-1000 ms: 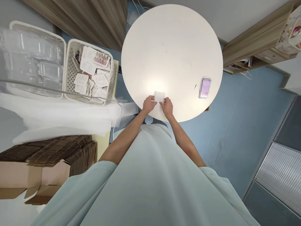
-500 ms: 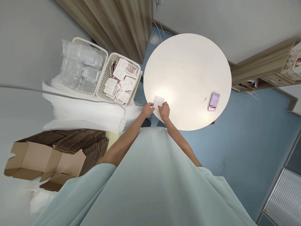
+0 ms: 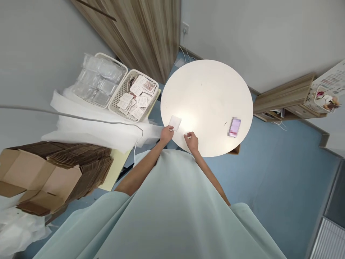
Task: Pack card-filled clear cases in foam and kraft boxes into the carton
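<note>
In the head view, a white basket (image 3: 121,91) of printed cards (image 3: 142,101) stands left of the table, just beside clear plastic packs (image 3: 98,81). White sheeting (image 3: 88,135) spreads below them, crossed by a grey cable (image 3: 107,121) that bends down near the left forearm; folded brown cardboard (image 3: 81,158) is stacked closer to the body. The left hand (image 3: 167,134) pinches a thin white square (image 3: 175,122) by its near edge, over the table's near left border. The right hand (image 3: 192,141) is apart from it, fingers loosely curled; whether their tips meet or grip anything, I cannot tell. The pale table (image 3: 210,104) bears a pixelated purple item (image 3: 234,126) at the right, beside a small dark mark. Around it are a blue floor (image 3: 266,172), grey walls (image 3: 256,36), a wood-grain cabinet (image 3: 151,36) and a low wooden unit (image 3: 285,95).
</note>
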Motion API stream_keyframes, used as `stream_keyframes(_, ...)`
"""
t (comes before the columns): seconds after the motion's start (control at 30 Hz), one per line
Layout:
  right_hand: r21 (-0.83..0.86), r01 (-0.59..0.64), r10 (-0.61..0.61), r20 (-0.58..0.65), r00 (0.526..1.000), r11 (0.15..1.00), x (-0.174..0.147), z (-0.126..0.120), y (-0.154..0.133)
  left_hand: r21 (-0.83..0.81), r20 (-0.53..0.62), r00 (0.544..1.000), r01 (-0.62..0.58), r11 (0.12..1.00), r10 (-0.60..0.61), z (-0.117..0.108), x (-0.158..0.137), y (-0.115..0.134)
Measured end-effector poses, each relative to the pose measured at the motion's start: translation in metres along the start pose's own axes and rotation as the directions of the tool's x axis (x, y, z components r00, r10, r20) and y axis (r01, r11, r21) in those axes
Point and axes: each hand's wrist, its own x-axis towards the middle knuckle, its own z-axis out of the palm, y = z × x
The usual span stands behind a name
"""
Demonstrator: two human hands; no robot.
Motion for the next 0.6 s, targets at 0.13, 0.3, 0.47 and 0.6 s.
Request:
stream_keyframes(0.13,0.064,-0.007,0.006,0.01,1.0,0.998,-0.011,-0.02,0.021,-0.041,-0.027,1.0,-0.009,0.999,0.008,0.012,-0.019,0.015)
stream_keyframes(0.3,0.053,0.035,-0.04,0.093,0.995,0.998,-0.005,-0.038,0.025,-0.107,-0.104,0.995,-0.003,0.994,-0.009,0.006,-0.05,0.023)
stream_keyframes(0.47,0.036,0.101,-0.105,0.147,0.984,0.994,0.003,-0.041,0.008,-0.195,-0.181,0.983,0.004,0.981,-0.04,-0.018,-0.075,0.021)
stream_keyframes(0.6,0.039,0.151,-0.155,0.138,0.978,0.988,-0.003,-0.037,-0.013,-0.286,-0.221,0.973,0.003,0.958,-0.069,-0.038,-0.087,0.017)
